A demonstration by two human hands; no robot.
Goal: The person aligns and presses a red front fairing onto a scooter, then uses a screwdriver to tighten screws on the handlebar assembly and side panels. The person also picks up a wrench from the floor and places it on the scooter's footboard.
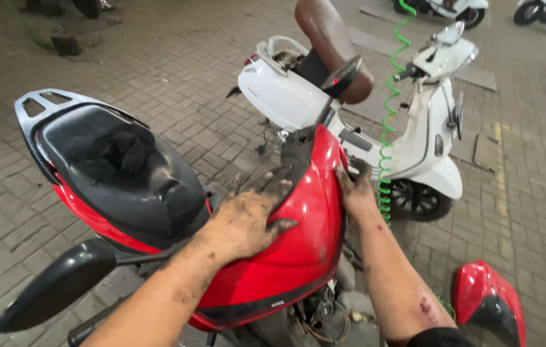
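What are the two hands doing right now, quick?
Left hand: open, fingers spread, pressed flat on the red scooter panel.
Right hand: curled around the panel's far edge, gripping it.

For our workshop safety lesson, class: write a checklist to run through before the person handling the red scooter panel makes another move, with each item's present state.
1. Left hand flat on the red panel: ok.
2. Right hand on the panel's far edge: ok.
3. Hands clean for a sure hold: not ok, both are grimy.
4. Panel fastened to the scooter: cannot tell.
5. Green coiled cable apart from the panel: ok.
6. Black cloth lying steady on the seat: ok.
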